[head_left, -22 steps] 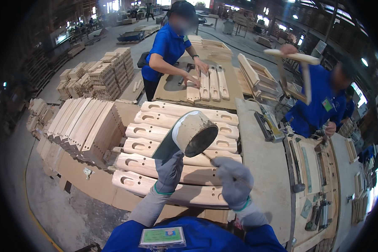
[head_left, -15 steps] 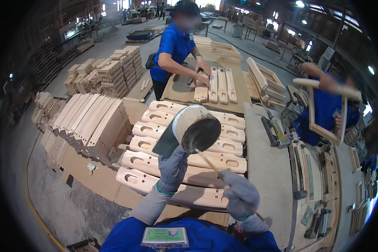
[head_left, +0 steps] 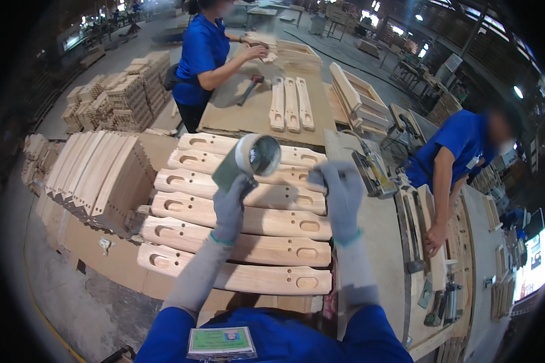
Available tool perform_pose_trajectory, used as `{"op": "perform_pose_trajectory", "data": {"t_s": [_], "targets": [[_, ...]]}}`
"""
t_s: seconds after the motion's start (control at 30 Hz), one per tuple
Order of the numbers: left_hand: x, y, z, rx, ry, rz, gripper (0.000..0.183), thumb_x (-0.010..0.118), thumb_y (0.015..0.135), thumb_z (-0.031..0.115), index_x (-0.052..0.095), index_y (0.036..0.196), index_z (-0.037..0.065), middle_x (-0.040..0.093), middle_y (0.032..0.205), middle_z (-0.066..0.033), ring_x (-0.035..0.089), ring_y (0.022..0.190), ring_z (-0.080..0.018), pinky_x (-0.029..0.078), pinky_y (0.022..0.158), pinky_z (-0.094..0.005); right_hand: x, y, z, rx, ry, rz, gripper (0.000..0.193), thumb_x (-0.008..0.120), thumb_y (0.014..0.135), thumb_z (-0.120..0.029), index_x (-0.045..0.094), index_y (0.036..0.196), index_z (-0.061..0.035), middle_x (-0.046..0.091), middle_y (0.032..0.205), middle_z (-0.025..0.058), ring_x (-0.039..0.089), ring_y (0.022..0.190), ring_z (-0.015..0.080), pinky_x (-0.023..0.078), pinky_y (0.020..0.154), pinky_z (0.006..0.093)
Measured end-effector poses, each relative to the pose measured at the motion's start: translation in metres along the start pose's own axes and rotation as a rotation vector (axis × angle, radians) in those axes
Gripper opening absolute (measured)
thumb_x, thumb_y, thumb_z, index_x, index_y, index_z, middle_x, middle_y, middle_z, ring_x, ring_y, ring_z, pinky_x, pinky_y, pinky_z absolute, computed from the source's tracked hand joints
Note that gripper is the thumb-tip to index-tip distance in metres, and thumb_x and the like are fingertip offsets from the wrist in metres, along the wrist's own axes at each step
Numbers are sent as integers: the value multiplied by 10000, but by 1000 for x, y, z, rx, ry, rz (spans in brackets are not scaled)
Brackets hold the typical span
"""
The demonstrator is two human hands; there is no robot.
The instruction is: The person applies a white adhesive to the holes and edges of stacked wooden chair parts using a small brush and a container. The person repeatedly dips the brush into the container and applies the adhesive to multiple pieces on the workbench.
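Note:
My left hand (head_left: 230, 206), in a grey glove, grips a green cup (head_left: 229, 172) with a stained pale rim. The cup is tilted, and its mouth faces right toward me. To its right, my gloved right hand (head_left: 341, 196) is raised over the right ends of the boards, fingers bent together. Whatever lies in those fingers is hidden; no stick shows there. Below both hands lies a row of pale wooden boards (head_left: 239, 249), each with oval recesses and small round holes near its ends.
Stacked curved boards (head_left: 91, 169) stand at left. Across the table (head_left: 224, 121), a co-worker (head_left: 200, 60) in blue stands near three slotted slats (head_left: 291, 103) and a hammer (head_left: 251, 89). Another person (head_left: 451, 151) works at the right bench. A clamp-like tool (head_left: 372, 172) lies right of the boards.
The cup has moved left and up in view. My right hand has risen away from it, and its thin stick no longer shows. The right co-worker has lowered the wooden frame.

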State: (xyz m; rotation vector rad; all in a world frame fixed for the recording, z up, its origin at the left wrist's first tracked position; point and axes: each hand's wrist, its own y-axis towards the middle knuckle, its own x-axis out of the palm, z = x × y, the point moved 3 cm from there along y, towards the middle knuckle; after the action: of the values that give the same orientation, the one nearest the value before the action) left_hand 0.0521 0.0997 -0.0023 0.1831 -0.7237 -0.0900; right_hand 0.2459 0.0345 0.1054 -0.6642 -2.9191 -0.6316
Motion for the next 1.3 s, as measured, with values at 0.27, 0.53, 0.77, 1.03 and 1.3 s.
{"op": "perform_pose_trajectory", "data": {"t_s": [0.27,0.53,0.77,1.03,1.3], "targets": [[-50,37,-63,-159,13,129,308,505,912,129,494,1154,-61,549,1110,-106,543,1004,-169,469,853,-262,-22,98,98,234,-467,-93,243,644,825,-221,556,808,5,587,683,60,560,554,90,501,497,231],[-48,35,-60,-142,45,189,296,543,891,159,552,1105,-44,580,1043,-67,542,916,-113,458,778,-231,-14,100,130,151,-657,-207,274,631,817,-265,569,796,1,600,677,86,582,558,146,490,515,290],[-50,34,-60,-193,68,177,319,490,918,118,466,1183,-58,530,1147,-115,544,1024,-180,471,884,-273,-9,119,126,86,-797,-176,297,607,809,-296,564,787,-3,625,690,158,621,593,265,475,583,361],[-48,36,-64,-176,69,235,309,551,895,182,556,1115,-34,588,1024,-56,546,906,-102,453,758,-225,-5,124,143,41,-864,-261,303,607,814,-299,575,803,2,630,694,155,626,616,273,477,609,377],[-52,33,-62,-158,52,209,326,499,921,133,466,1191,-47,533,1140,-109,550,1008,-172,481,876,-269,2,116,129,83,-868,-260,276,610,818,-276,572,803,-3,624,687,147,630,643,271,474,605,373]]}}
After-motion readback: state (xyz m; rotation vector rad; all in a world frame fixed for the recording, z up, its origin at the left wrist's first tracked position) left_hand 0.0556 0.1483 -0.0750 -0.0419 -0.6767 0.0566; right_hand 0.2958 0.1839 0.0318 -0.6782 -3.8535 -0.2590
